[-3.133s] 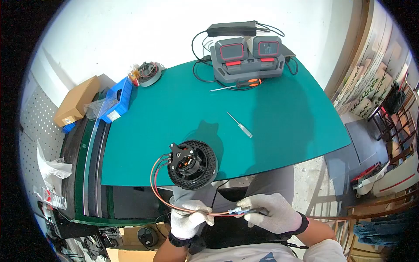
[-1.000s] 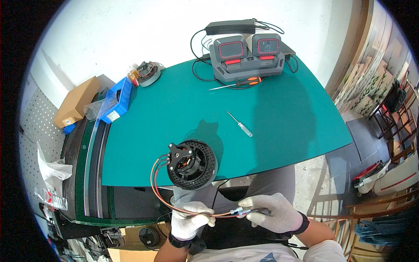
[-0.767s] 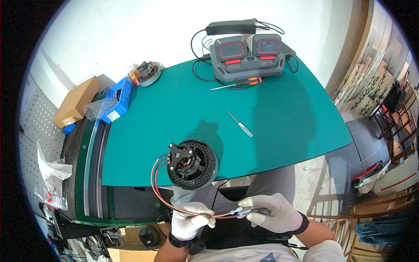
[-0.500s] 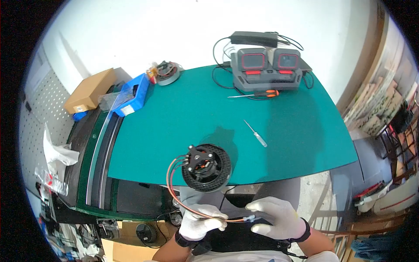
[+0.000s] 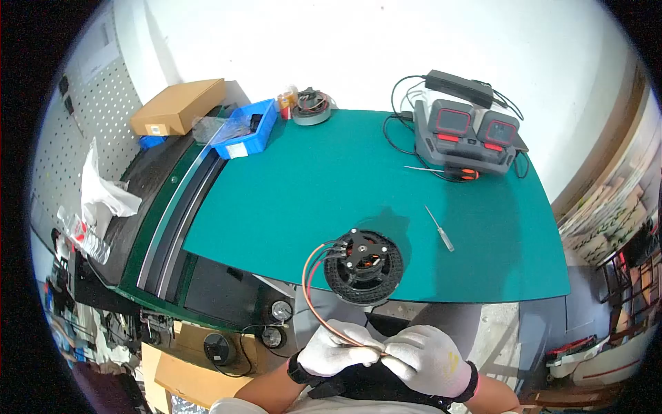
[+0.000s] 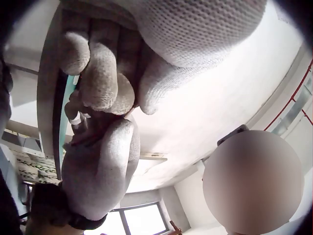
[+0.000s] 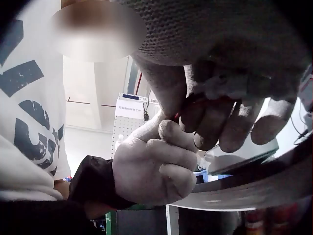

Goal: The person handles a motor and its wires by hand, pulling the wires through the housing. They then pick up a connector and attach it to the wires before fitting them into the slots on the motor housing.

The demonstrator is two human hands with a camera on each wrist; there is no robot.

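A black round motor [image 5: 363,268] with a perforated rim and a three-armed bracket sits at the table's front edge. Its orange-brown, red and black wires [image 5: 305,284] loop down to my gloved left hand [image 5: 341,350], which pinches them between thumb and fingers. Right against those fingertips, my gloved right hand [image 5: 429,360] pinches the same wires with its fingers curled. In the right wrist view, pale connectors [image 7: 227,87] lie in shadow under the curled right fingers [image 7: 234,129]. From the head view the right hand hides them.
A clear-handled screwdriver [image 5: 441,231] lies on the green table [image 5: 296,200]. Behind it are an orange-black screwdriver [image 5: 462,174] and a dual battery charger [image 5: 469,148]. A blue bin [image 5: 258,141], a second motor [image 5: 312,110] and a cardboard box [image 5: 178,107] stand back left.
The right hand let go of the connector end, spread its fingers, then moved in beside the left hand and gripped the wires. The head view turned left, so everything shifts right.
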